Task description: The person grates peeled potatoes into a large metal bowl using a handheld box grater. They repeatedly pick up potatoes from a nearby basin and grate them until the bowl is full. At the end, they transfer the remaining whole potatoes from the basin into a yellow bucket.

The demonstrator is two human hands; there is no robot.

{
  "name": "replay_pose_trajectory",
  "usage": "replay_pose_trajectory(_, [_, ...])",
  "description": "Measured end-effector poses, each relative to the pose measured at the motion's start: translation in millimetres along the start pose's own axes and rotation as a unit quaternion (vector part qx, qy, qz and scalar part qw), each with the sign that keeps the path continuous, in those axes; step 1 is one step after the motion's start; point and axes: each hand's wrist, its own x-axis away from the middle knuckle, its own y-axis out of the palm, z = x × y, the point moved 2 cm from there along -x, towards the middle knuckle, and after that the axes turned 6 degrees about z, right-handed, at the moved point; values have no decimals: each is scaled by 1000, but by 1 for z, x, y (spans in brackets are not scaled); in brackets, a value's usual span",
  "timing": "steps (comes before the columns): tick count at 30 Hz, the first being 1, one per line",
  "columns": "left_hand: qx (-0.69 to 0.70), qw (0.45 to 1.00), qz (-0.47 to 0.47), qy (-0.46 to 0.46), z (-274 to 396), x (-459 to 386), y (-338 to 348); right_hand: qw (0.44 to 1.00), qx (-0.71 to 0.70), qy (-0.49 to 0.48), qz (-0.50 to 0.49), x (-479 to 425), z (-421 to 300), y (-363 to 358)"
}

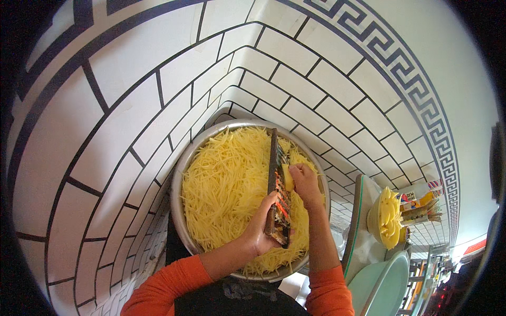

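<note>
My left hand (261, 233) grips the lower end of a dark-framed grater (279, 193), which stands tilted over a large metal basin (178, 213). Pale yellow shreds, which look like potato (225, 181), fill the basin nearly to its rim. Pressed to the right face of the grater is a peeled yellow piece (287, 178), probably potato, held in the fingers of my right hand (306, 183). The grater's face carries reddish-orange marks. Part of the piece is hidden behind my fingers.
To the right, a table (359, 229) carries a bowl heaped with yellow slices (389, 217). A plastic bottle (411, 193) and a container of thin sticks (425, 213) are behind it. A pale green tub (379, 284) stands nearer me. White tiled walls (316, 94) meet in a corner behind the basin.
</note>
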Motion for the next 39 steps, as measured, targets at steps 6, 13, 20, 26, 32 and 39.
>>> replay_pose_trajectory(6, [-3, 1000, 12, -25, -3, -8, -3, 981, 113, -77, 138, 22, -40, 7])
replay_pose_trajectory(13, [30, 998, 41, -24, -1, 1, -4, 982, 160, -74, 70, 130, -56, -30])
replay_pose_trajectory(20, [24, 999, 21, -33, -4, 0, 8, 958, 237, -63, 149, 9, -34, -3])
replay_pose_trajectory(26, [35, 998, 25, -43, -1, -4, -11, 975, 204, -76, 42, 88, -55, -24])
replay_pose_trajectory(32, [22, 996, 82, 11, 2, 13, 12, 972, 193, -37, 131, 71, -55, 1])
replay_pose_trajectory(39, [7, 999, 38, -10, 4, 9, 5, 974, 203, -78, 59, 39, -54, -9])
